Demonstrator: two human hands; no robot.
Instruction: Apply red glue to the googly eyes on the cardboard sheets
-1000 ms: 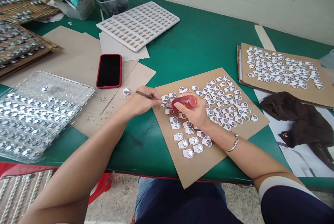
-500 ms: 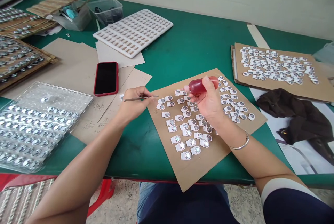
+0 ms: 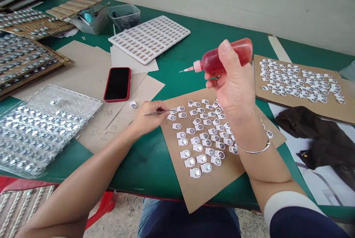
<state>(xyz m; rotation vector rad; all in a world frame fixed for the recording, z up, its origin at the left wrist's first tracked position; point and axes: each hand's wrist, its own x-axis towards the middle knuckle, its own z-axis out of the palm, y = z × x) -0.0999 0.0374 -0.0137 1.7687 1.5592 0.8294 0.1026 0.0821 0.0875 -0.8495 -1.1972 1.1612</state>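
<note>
My left hand (image 3: 151, 116) pinches thin metal tweezers (image 3: 152, 114), their tip by the small round pieces with white tabs at the upper left of a brown cardboard sheet (image 3: 194, 198). Raised above that sheet's far side, my right hand (image 3: 231, 75) grips a bottle of red liquid (image 3: 212, 60). The bottle's fine needle tip points left, over the green table. Rows of silver-centred tabbed pieces (image 3: 206, 167) lie on the cardboard; my right wrist and forearm hide some of them. One tabbed piece (image 3: 133, 104) lies apart, just beyond my left hand.
A red-cased phone (image 3: 118, 84) lies on brown paper. At left are a clear tray of silver pieces (image 3: 41, 131) and loaded boards (image 3: 22, 58). Farther back are a white slotted tray (image 3: 149, 38) and plastic bins (image 3: 124, 15). Another filled cardboard (image 3: 299, 103) and dark cloth (image 3: 318, 131) lie right.
My right hand has lifted the red bottle up and away from the pieces. My left hand has moved slightly right and down, bringing the tweezers to the upper-left pieces. The view has shifted a little.
</note>
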